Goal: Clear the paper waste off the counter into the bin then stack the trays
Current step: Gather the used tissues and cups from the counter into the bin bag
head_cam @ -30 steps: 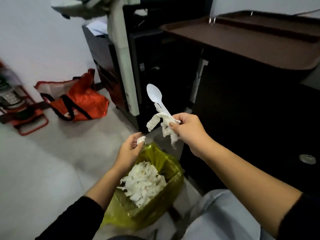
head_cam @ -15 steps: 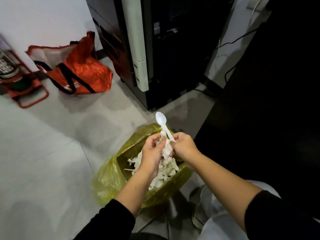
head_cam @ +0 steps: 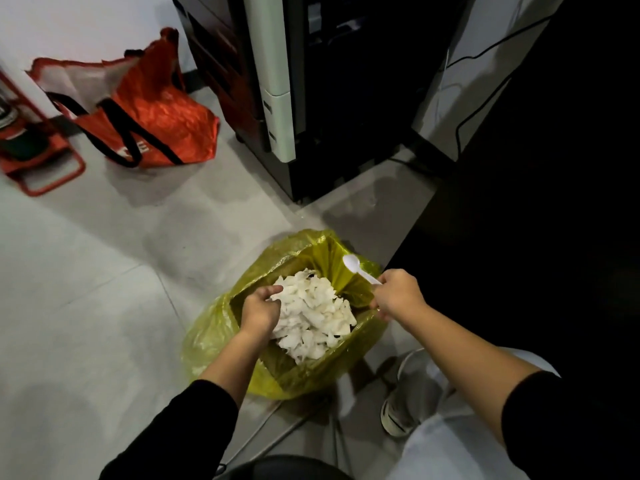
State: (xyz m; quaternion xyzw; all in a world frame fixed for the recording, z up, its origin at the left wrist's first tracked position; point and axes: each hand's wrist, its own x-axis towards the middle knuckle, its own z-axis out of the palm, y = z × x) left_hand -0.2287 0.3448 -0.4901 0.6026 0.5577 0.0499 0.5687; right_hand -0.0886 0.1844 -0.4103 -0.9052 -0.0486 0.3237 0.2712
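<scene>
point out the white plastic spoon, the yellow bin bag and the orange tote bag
white plastic spoon [head_cam: 352, 263], head view, on its bowl
yellow bin bag [head_cam: 207, 336], head view, on its left outer wall
orange tote bag [head_cam: 162, 109], head view, on its front panel

Spoon [head_cam: 360, 270] handle inside right hand [head_cam: 396, 294]; left hand [head_cam: 258, 311] fingertips buried among paper scraps [head_cam: 313, 322]
</scene>
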